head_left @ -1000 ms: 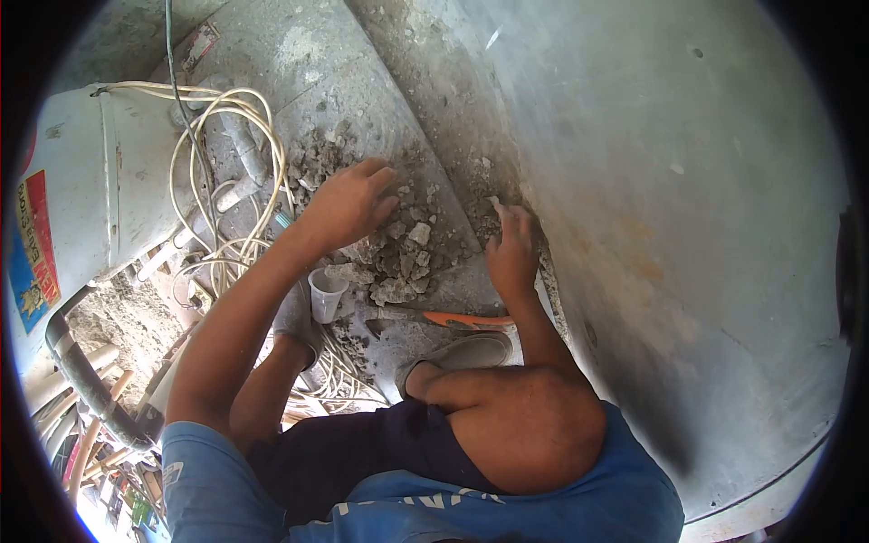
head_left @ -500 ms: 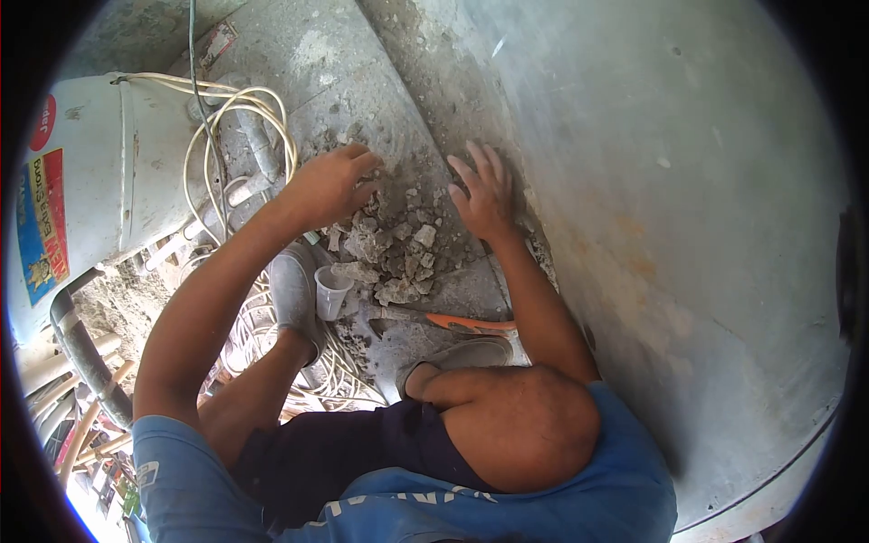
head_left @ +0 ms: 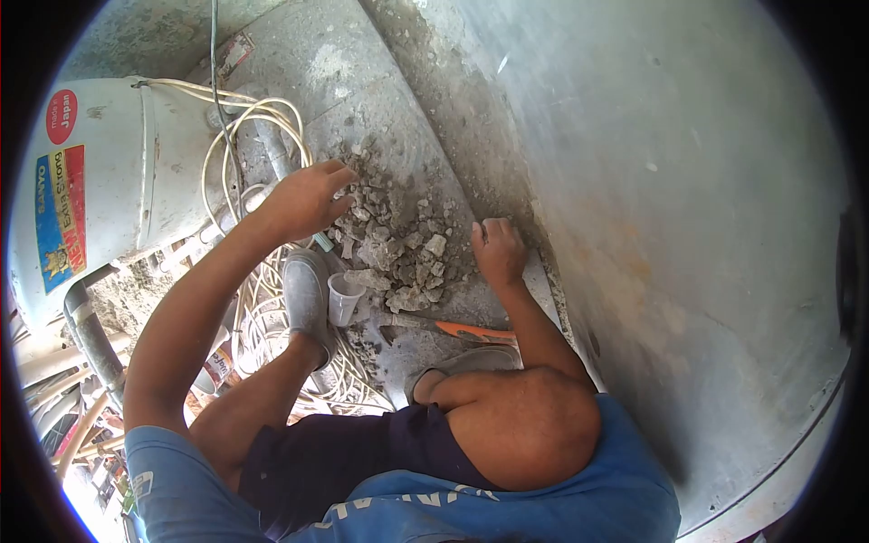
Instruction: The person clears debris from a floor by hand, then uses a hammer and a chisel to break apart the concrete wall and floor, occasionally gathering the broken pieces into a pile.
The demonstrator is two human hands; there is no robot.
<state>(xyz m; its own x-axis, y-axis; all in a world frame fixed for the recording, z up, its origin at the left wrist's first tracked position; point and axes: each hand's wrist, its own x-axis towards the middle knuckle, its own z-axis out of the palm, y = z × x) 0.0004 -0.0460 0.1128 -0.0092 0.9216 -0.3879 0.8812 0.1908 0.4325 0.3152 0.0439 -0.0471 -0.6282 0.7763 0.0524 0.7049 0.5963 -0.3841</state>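
Note:
A heap of broken concrete rubble (head_left: 407,249) lies on the floor between my hands. My left hand (head_left: 312,197) hovers at the heap's left edge, its fingers bent and the thumb apart, with nothing visible between them. On the right, my right hand (head_left: 500,252) is low by the base of the grey wall, fingers curled under; whatever they may hold is hidden. A hammer with an orange handle (head_left: 472,332) rests on the floor below the rubble. Left of the hammer stands a clear plastic cup (head_left: 344,301), close to my grey shoe (head_left: 306,288).
A white tank with stickers (head_left: 113,181) stands at the left. Looped cream cable (head_left: 262,110) hangs beside it, and more tangled cable lies around my left foot. The large grey curved wall (head_left: 688,226) borders my right side. Pipes (head_left: 90,339) crowd the lower left.
My right hand has drawn back toward me along the wall, and its spread fingers have curled in. The left hand has shifted slightly, staying beside the rubble. The camera view has turned a little.

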